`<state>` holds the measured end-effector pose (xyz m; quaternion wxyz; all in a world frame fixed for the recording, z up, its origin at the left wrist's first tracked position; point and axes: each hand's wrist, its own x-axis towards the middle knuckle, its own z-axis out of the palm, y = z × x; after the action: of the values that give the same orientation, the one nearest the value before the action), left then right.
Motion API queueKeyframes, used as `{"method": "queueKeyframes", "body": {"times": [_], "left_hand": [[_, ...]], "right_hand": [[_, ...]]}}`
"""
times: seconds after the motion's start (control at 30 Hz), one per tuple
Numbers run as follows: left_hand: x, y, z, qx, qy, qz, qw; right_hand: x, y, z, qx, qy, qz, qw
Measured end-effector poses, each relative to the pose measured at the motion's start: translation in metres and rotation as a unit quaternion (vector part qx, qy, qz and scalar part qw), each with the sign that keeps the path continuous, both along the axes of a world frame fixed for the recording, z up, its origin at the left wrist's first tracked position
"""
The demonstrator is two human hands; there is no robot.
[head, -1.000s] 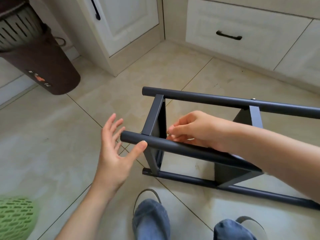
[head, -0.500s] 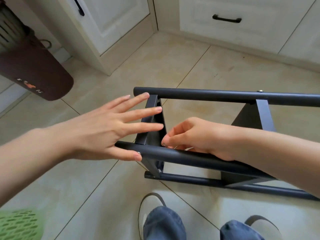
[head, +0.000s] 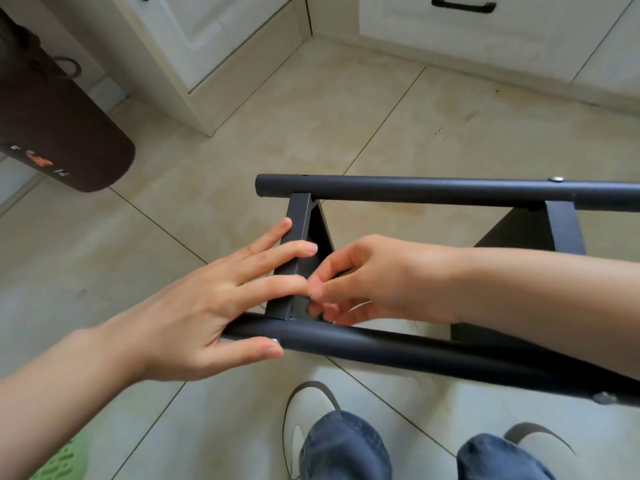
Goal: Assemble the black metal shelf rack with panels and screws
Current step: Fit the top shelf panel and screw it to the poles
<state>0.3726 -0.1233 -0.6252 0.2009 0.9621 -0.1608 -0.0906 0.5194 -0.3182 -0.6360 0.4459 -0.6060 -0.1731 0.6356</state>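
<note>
Left hand [head: 194,317] flat, fingers straight, bracing end panel [head: 294,251] and near tube [head: 363,341]. Right hand [head: 374,282] curled inside the frame at that joint, pinching something small, likely a screw; can't confirm. Rack [head: 433,190] lying on floor [head: 207,185], just beyond feet. Step: fastening panel to tube. Next: keep holes aligned, start thread straight.

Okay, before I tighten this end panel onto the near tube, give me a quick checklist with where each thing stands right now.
1. Left hand steadies the end panel, fingers flat on it: ok.
2. Left thumb braces the near tube: ok.
3. Right hand at the inside joint, fingers curled: ok.
4. Screw or nut in the right fingers: cannot tell, hidden.
5. Far tube seated on the panel: ok.
6. Screw on the far tube fitted: ok.
</note>
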Motion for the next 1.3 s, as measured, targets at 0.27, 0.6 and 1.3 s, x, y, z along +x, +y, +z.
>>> {"method": "queueKeyframes", "body": {"times": [0.27,0.6,1.3], "left_hand": [[-0.002,-0.002,-0.007,-0.036,-0.002,0.028,0.999],[-0.002,0.001,-0.013,-0.053,-0.018,0.027,0.998],[-0.001,-0.003,-0.008,-0.048,-0.013,0.029,0.998]], "right_hand": [[-0.008,0.014,-0.016,0.003,0.129,-0.016,0.992],[-0.012,0.015,-0.021,-0.011,0.13,0.016,0.991],[-0.008,0.015,-0.028,0.019,0.151,0.028,0.988]]}}
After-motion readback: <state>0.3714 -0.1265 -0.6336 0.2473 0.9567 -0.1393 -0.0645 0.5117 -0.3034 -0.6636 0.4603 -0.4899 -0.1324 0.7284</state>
